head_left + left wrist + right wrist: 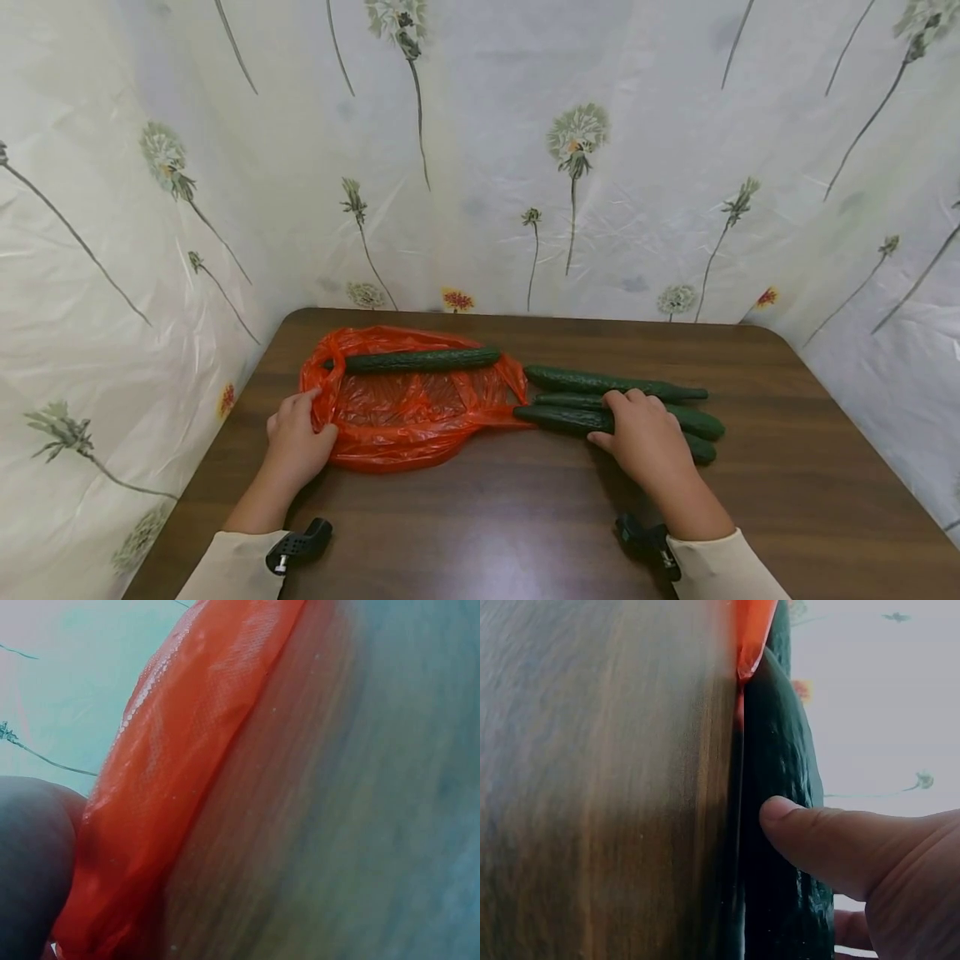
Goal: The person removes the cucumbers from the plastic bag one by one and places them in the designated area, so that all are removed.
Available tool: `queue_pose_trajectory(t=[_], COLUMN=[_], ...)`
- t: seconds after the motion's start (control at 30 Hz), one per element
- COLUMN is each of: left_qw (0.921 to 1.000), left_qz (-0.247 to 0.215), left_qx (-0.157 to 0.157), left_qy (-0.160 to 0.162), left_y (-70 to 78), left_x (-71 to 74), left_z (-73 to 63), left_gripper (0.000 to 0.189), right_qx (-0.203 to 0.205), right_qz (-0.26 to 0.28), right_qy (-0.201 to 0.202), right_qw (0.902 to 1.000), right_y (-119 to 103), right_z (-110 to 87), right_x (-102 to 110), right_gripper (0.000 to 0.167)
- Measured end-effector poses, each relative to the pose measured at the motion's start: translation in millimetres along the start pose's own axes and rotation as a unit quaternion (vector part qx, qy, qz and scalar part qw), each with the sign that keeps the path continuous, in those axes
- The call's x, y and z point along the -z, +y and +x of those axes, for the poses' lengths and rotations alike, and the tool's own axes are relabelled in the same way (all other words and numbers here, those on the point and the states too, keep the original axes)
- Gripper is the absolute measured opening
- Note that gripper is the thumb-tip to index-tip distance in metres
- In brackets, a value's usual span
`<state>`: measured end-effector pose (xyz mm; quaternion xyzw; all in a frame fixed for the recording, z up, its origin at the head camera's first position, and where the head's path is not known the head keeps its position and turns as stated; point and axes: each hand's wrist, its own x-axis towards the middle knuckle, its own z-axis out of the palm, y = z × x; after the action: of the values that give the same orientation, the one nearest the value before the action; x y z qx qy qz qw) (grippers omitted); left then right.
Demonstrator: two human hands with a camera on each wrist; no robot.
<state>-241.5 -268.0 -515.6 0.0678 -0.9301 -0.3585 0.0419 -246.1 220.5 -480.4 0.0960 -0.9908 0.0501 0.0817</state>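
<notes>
A red plastic bag (pixel 412 437) lies spread on the left half of the table, and a dark green cucumber (pixel 423 361) rests along its far side. The left hand (pixel 296 440) pinches the bag's left edge between thumb and fingers; in the left wrist view the red film (pixel 172 742) runs up from the hand. At the right, the right hand (pixel 651 440) grips the nearest cucumber (pixel 558 418) from above. Its thumb (pixel 817 832) presses on the cucumber's side in the right wrist view. Beyond it lie another cucumber (pixel 697 422) and the farthest cucumber (pixel 592 381), side by side.
The brown wooden table (pixel 487 533) has rounded far corners. A pale sheet with dandelion prints (pixel 480 167) hangs behind and at both sides. Dark wrist-worn devices sit at the left cuff (pixel 300 546) and the right cuff (pixel 648 542).
</notes>
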Motion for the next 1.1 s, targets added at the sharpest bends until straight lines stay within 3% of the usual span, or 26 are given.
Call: queue_pose_trajectory(t=[0.43, 0.77, 1.1], left_qw=[1.0, 1.0, 1.0], left_qz=[-0.002, 0.002, -0.003], left_qx=[-0.001, -0.005, 0.005], left_qy=[0.002, 0.004, -0.003], left_y=[0.1, -0.7, -0.1], left_x=[-1.2, 0.3, -0.1], left_z=[4.0, 4.1, -0.6], left_gripper=[0.066, 0.066, 0.067], right_qx=[0.022, 0.022, 0.056], right_qz=[0.033, 0.062, 0.087], right_qy=[0.023, -0.001, 0.007], right_qw=[0.9989, 0.9978, 0.9946], right_y=[-7, -22, -40], right_z=[10.4, 22.3, 30.0], right_x=[2, 5, 0], right_gripper=[0.057, 0.055, 0.057])
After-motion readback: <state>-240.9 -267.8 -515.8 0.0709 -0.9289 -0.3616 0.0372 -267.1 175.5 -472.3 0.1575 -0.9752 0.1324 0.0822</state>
